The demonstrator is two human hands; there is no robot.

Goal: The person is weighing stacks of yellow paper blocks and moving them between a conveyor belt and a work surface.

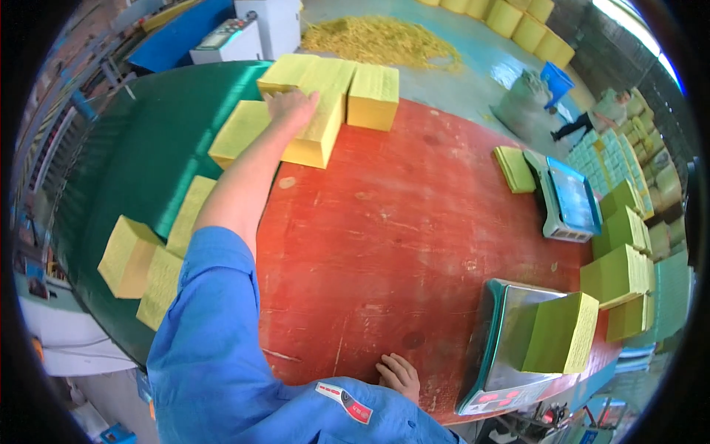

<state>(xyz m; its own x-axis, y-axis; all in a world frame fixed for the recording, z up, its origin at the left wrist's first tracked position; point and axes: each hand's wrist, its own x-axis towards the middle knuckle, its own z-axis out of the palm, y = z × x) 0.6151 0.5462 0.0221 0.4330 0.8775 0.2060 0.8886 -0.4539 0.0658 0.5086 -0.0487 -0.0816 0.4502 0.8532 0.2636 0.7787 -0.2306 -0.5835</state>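
Observation:
My left hand (293, 111) reaches far forward, its fingers bent over the top and left side of a stack of yellow paper (319, 140). That stack sits where the green conveyor belt (133, 155) meets the red table (370, 244). Touching it on the right is another yellow stack (373, 100); a further stack (240, 132) lies to its left, partly behind my forearm. Near the table's front edge rests my right hand (400, 374), holding nothing, fingers loosely spread on the red surface. Several more stacks (129, 255) stand on the belt at left.
On the right, a scale (510, 318) carries a yellow stack (566, 333). Farther back stand a second scale (569, 196) and a thin yellow stack (514, 169). More stacks (617, 274) line the right edge. A person (606, 111) is beyond the table, near a blue bin (556, 83).

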